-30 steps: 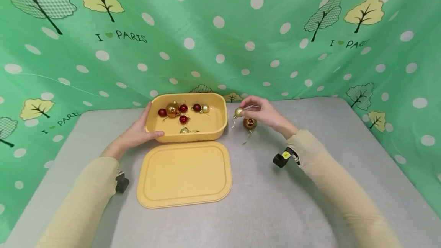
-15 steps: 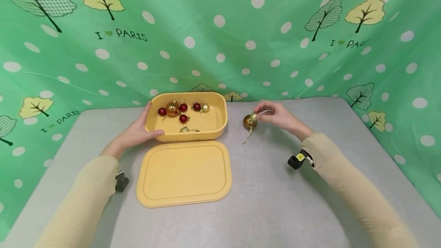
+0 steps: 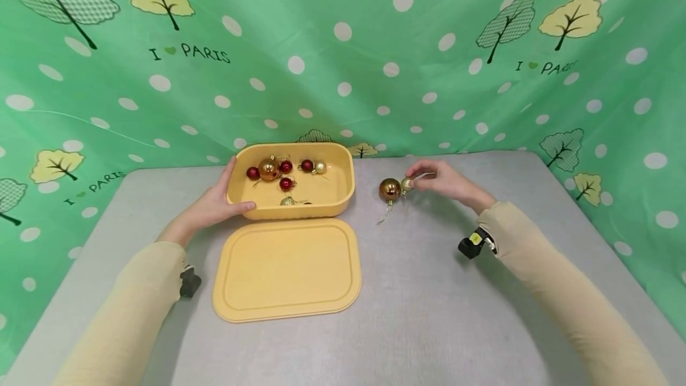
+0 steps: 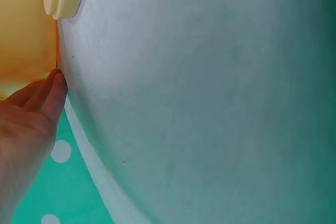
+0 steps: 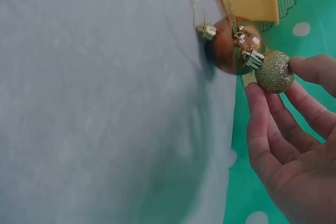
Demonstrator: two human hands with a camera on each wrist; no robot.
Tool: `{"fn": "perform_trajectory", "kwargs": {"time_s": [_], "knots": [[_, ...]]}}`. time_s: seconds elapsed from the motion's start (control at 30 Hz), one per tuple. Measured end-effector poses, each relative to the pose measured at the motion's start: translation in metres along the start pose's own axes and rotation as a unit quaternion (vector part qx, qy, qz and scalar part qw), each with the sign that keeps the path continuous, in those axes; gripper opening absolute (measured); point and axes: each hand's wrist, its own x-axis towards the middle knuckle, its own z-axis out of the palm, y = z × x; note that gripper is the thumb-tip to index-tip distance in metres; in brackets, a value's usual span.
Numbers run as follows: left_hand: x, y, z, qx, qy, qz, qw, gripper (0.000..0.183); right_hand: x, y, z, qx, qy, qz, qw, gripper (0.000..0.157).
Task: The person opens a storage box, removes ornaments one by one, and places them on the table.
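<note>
In the head view my left hand (image 3: 217,198) grips the left end of a yellow plastic box (image 3: 343,204), thumb along the front rim and fingers at the left wall. Inside lie several small dark red baubles (image 3: 286,184), a large shiny gold bauble (image 3: 268,169) and small pale gold ones (image 3: 320,167). My right hand (image 3: 447,183) pinches a small glittery gold bauble (image 5: 274,73) between thumb and fingertips, its cap and string pointing away from the palm. Just left of it, a large copper-gold bauble (image 3: 390,189) rests on the table, its string toward the front.
The yellow lid (image 3: 289,273) lies flat on the grey table (image 3: 429,314), right in front of the box. Behind the table hangs a green dotted curtain (image 3: 343,64) with printed trees. Cameras are strapped at both wrists.
My right hand has moved right with the small glittery bauble, from left of the large copper-gold bauble, past it, to its right side. The left hand stays on the box.
</note>
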Motion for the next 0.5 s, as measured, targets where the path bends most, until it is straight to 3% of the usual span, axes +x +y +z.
{"fn": "perform_trajectory", "kwargs": {"time_s": [0.5], "knots": [[0.0,0.0,0.0,-0.011,0.0,0.005,0.9999,0.119,0.007,0.015,0.001,-0.028,-0.038,0.033,0.998,0.024]]}}
